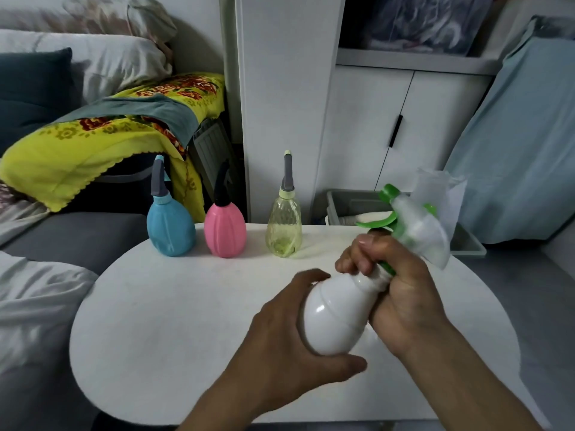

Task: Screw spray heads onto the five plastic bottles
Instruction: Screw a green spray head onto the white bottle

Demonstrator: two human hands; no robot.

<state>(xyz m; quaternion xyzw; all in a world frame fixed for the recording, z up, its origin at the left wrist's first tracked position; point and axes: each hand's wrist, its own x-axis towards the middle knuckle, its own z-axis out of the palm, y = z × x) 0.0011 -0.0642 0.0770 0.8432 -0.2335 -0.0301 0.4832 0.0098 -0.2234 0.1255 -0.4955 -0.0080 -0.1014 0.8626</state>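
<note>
a round white bench stands before a grey sofa heaped with pillows and a yellow floral blanket. behind rises a white cabinet with a black handle; pale blue cloth hangs at right.

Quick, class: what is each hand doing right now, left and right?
Left hand: closed around the body of the white bottle.
Right hand: closed on the bottle's neck, at the collar of the green spray head.
</note>
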